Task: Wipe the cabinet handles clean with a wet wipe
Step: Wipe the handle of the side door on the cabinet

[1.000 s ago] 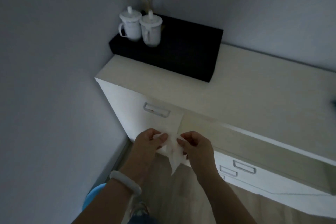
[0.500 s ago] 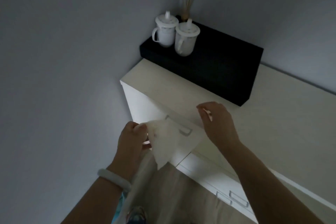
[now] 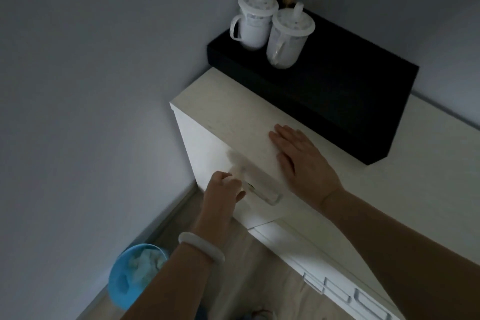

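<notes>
Where a second ago both hands were spreading the wet wipe [image 3: 237, 163] in mid-air below the cabinet edge, the work now begins: the left hand [image 3: 223, 189], low in the centre of the frame, has carried the wipe alone to the top cabinet handle [image 3: 262, 189], its fingers curled round the wipe and pressing it against the handle's left end. The wipe shows only as a pale blur there, so it seems to be mid-stroke. The right hand [image 3: 304, 161] has let go and now lies flat, fingers straight, on the cabinet top [image 3: 233, 112], probably as a brace. The lower handles [image 3: 345, 293] at the bottom right look untouched, so most of the job remains.
</notes>
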`<state>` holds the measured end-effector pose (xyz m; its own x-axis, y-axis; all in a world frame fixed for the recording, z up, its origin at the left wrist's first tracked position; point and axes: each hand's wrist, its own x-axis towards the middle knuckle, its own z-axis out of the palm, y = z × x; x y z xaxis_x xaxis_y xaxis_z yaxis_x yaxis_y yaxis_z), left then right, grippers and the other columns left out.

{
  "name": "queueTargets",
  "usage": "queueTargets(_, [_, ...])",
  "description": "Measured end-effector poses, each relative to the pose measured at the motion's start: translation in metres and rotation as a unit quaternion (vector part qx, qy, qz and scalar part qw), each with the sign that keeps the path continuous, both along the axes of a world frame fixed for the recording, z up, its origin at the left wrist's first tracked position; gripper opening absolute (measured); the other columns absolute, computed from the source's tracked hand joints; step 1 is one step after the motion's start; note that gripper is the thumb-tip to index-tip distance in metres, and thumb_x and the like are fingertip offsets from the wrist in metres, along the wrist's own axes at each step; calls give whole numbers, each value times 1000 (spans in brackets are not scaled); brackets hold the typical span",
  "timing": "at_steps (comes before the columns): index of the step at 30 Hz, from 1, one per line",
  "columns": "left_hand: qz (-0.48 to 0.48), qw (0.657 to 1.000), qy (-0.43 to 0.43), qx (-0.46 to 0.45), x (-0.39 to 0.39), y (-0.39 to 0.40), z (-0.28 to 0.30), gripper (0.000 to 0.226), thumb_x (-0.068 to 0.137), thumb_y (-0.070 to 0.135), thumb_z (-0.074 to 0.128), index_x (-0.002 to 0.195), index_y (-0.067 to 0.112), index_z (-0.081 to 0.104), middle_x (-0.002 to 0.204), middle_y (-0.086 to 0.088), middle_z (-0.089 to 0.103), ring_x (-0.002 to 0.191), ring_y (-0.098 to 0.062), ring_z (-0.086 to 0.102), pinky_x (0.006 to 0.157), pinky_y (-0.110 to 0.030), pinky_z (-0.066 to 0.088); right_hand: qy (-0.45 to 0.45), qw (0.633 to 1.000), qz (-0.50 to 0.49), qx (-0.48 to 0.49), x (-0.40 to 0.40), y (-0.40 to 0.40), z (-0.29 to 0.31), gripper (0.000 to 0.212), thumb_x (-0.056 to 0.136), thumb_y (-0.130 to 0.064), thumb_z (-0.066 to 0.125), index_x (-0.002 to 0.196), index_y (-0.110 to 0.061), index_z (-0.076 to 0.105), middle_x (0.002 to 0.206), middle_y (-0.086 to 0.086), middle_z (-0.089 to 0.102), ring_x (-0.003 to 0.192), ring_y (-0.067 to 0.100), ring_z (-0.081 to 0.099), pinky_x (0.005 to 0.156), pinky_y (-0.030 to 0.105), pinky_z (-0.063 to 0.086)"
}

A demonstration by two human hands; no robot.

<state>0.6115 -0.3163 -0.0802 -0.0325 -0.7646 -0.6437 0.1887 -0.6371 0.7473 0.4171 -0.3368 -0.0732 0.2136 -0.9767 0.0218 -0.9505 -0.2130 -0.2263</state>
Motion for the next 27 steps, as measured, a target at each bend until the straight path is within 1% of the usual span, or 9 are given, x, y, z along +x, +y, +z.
queueTargets(2, [45, 996, 81, 13, -3, 3, -3, 11, 97, 9, 50, 106, 5, 55, 104, -11, 60, 94, -22, 61, 98, -44, 52, -7, 1000, -4, 1, 0, 1, -1, 49, 104, -36, 25, 152, -25, 26, 159, -7, 22, 147, 3, 12, 122, 34, 13])
queueTargets(4, [101, 986, 125, 38, -3, 3, -6, 25, 102, 21, 44, 99, 2, 60, 97, -13, 66, 92, -27, 64, 95, -47, 54, -14, 1000, -8, 3, -1, 0, -2, 49, 104, -36, 26, 152, -26, 26, 159, -7, 22, 147, 4, 12, 122, 34, 12])
queueTargets(7, [111, 988, 78, 75, -4, -6, -14, 30, 103, 24, 48, 91, 0, 62, 91, -15, 68, 91, -28, 65, 89, -45, 57, -13, 1000, -9, 5, -1, 0, -3, 50, 103, -38, 24, 152, -27, 25, 159, -6, 22, 147, 4, 12, 122, 34, 12])
queueTargets(9, [84, 993, 30, 73, -9, -10, -17, 18, 96, 21, 61, 97, 2, 59, 98, -14, 62, 91, -24, 63, 87, -42, 58, -12, 1000, -10, 7, -2, -1, -4, 51, 103, -39, 21, 152, -27, 25, 159, -6, 22, 147, 5, 12, 122, 35, 13])
queueTargets(11, [60, 996, 5, 68, -13, -10, -20, 27, 89, 23, 71, 105, 7, 55, 103, -12, 62, 91, -22, 65, 87, -40, 58, -15, 1000, -11, 5, -1, -1, -4, 52, 102, -40, 20, 152, -27, 26, 159, -5, 23, 147, 6, 14, 122, 36, 14])
queueTargets(15, [37, 998, 34, 47, -14, -2, -23, 22, 89, 27, 71, 101, 8, 69, 107, -14, 72, 96, -26, 70, 85, -38, 58, -17, 1000, -11, -4, -1, 0, -4, 52, 102, -39, 21, 151, -26, 28, 159, -5, 25, 147, 7, 16, 122, 36, 15])
queueTargets(18, [72, 992, 88, 63, -17, 2, -24, 21, 90, 22, 70, 104, 7, 70, 104, -11, 74, 97, -26, 71, 85, -40, 59, -17, 1000, -14, -7, -1, -1, -6, 52, 102, -39, 22, 151, -26, 28, 158, -4, 26, 147, 8, 17, 122, 36, 16])
queueTargets(23, [133, 980, 110, 95, -31, 10, -14, 5, 89, 14, 69, 86, 11, 68, 82, -2, 71, 78, -13, 67, 62, -20, 57, -4, 1000, -15, -21, 2, 0, -5, 51, 102, -35, 25, 151, -24, 30, 158, -4, 27, 146, 8, 19, 122, 31, 12])
queueTargets(27, [105, 984, 120, 80, -25, 7, -19, 2, 87, 6, 70, 86, 6, 68, 88, -10, 72, 84, -22, 69, 68, -27, 60, 5, 999, -20, -26, 2, -1, -4, 50, 102, -33, 28, 150, -24, 31, 157, -3, 29, 145, 8, 20, 120, 26, 7])
